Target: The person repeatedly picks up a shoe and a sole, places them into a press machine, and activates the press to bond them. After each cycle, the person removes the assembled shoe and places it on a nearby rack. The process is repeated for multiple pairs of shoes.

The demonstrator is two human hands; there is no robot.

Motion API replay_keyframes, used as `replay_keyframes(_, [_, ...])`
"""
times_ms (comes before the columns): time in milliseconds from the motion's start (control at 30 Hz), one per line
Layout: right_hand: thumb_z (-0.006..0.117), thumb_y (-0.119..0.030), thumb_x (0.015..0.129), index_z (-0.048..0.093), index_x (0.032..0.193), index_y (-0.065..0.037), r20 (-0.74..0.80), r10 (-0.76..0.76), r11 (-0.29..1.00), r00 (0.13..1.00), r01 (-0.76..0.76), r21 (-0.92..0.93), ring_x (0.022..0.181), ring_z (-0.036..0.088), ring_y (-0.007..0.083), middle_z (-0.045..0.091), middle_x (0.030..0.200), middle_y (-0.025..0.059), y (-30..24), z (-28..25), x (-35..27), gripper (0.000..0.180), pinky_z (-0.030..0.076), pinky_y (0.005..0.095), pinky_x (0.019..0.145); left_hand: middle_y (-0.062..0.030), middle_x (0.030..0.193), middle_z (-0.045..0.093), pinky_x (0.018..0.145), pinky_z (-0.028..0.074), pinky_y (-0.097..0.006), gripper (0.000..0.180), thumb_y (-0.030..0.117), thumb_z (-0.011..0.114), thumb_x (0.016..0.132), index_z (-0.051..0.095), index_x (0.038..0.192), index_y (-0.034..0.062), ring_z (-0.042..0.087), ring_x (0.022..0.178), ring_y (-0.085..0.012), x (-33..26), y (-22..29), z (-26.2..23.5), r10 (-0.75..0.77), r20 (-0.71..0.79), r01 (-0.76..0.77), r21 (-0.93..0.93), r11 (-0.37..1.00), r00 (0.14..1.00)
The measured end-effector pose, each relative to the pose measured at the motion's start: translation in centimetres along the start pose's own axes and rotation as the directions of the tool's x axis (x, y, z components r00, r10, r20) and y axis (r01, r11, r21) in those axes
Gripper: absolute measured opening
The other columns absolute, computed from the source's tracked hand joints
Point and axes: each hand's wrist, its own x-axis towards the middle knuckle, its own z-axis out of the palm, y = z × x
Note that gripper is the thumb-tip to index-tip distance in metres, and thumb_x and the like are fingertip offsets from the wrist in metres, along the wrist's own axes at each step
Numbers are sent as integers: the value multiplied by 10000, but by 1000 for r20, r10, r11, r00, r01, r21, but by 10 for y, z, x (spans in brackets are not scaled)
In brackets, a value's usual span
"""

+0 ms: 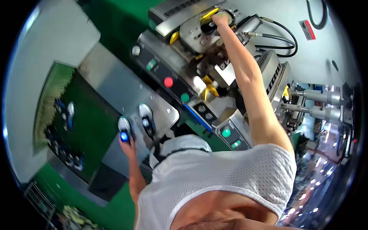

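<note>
My left hand (127,145) grips the near end of a white, black and blue shoe (124,130) lying on a slanted metal table (115,88). A second, similar shoe (147,119) lies just to its right, untouched. My right arm stretches far out to the machine, and my right hand (220,19) closes its fingers on a yellow-rimmed black piece (210,20) seated in a round metal fixture (195,32). What the fingers hold underneath is hidden.
The machine's sloped control panel carries a red button (168,81) and green buttons (185,97). Black hoses (281,36) run off to the right. A green-lined bin (67,126) at the left holds several more shoes. Metal cylinders (318,103) stick out at the right.
</note>
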Motion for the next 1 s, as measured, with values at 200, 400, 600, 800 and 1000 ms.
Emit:
replay_keyframes(200, [631,-216,910,264,1473,56,38,-777,621,628,775,-113,1416,304,412,301,1517,289,13,43,-317,725,279,414,1144,-284,1297,494,1053,355,-465,599,147,700,822,446,1314,-81,478,1199,-440,-1,13,-13,47,56,-42,-76,996,997])
replay_keyframes(400, [709,-193,811,210,1462,124,499,-441,349,746,655,-670,1474,71,445,115,1575,287,156,88,-411,879,142,585,1160,-283,1289,480,1065,344,-480,640,116,695,776,423,1324,-70,447,1233,-448,3,3,-17,79,148,-57,-149,987,986])
replay_keyframes(600, [793,-341,779,149,1471,119,457,-205,940,866,305,-155,1438,195,436,205,1523,325,165,155,-511,1052,196,436,1175,-164,1158,609,939,453,-382,565,197,743,815,470,1246,-45,599,1048,-251,35,-11,-57,-191,425,365,-377,851,885])
replay_keyframes(800, [765,-206,758,265,1443,25,213,15,1000,977,-12,-17,1135,575,423,575,1222,295,220,253,-558,879,448,422,979,-112,1150,596,927,452,-349,500,121,729,839,480,1243,-39,577,1030,-199,56,-13,-81,-175,406,367,-463,807,897])
replay_keyframes(1000, [721,-112,817,502,1243,-4,461,296,664,836,-527,529,971,579,153,639,1072,54,170,158,-583,492,463,336,890,-161,1311,535,1023,388,-365,617,162,727,849,433,1345,-55,527,1181,-253,64,64,-69,38,583,186,-320,929,812])
